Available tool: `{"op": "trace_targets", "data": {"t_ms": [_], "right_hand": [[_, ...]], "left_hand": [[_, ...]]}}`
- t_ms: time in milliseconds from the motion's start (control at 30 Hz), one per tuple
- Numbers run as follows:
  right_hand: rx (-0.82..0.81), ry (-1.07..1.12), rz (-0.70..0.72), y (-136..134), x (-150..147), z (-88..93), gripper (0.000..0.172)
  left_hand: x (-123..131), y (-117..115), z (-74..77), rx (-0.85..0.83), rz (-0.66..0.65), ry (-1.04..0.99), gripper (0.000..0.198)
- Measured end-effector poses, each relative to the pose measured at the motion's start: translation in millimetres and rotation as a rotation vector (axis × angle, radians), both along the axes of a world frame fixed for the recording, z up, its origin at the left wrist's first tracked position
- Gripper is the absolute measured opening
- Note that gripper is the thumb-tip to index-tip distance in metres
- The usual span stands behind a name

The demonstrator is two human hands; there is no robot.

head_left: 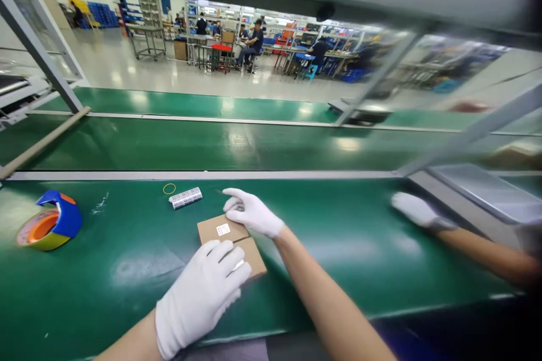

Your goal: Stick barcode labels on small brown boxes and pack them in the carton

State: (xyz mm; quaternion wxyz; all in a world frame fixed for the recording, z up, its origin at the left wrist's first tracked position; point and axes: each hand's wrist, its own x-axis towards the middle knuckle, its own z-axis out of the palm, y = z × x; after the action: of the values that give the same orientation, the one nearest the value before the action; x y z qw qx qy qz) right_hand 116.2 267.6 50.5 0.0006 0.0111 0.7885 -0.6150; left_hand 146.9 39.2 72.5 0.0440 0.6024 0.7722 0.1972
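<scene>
Flat, box (pixel 231 243) lies under both hands' fingers (pixel 228 256).

On the green desk (pixel 127 271) lie a tape dispenser (pixel 49 228), a rubber band (pixel 169 188) and a roll of labels (pixel 185 198).

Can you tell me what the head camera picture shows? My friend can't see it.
Two white-gloved hands, left hand and right hand, press on a small brown cardboard box on a green table. A tape dispenser sits far left, and another person's gloved hand rests at the right.
</scene>
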Motion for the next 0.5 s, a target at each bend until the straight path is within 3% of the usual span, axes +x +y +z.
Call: {"op": "trace_targets", "data": {"t_ms": [133,233,300,367,400,500], "right_hand": [[-0.023,-0.024,0.009,3.4,10.8,-10.2,0.077],[-0.078,-0.012,-0.007,-2.6,20.7,-20.5,0.088],[-0.132,0.003,0.001,-10.3,24.4,-27.0,0.091],[-0.171,0.021,0.022,-17.6,26.5,-32.1,0.091],[-0.184,0.031,0.032,-20.1,27.1,-33.9,0.091],[-0.21,0.048,0.04,-22.2,28.9,-37.2,0.091]], "left_hand": [[-29.4,-41.3,8.1,0.043,-0.001,0.013,0.034],[-37.2,-64.4,8.3,0.026,0.139,-0.007,0.04],[-31.2,-59.1,4.7,-0.004,0.318,-0.06,0.055],[-23.5,-39.8,0.5,-0.035,0.507,-0.087,0.099],[-20.8,-28.1,-0.8,-0.048,0.577,-0.08,0.11],[-20.5,0.0,1.7,-0.122,0.659,-0.041,0.101]]}}
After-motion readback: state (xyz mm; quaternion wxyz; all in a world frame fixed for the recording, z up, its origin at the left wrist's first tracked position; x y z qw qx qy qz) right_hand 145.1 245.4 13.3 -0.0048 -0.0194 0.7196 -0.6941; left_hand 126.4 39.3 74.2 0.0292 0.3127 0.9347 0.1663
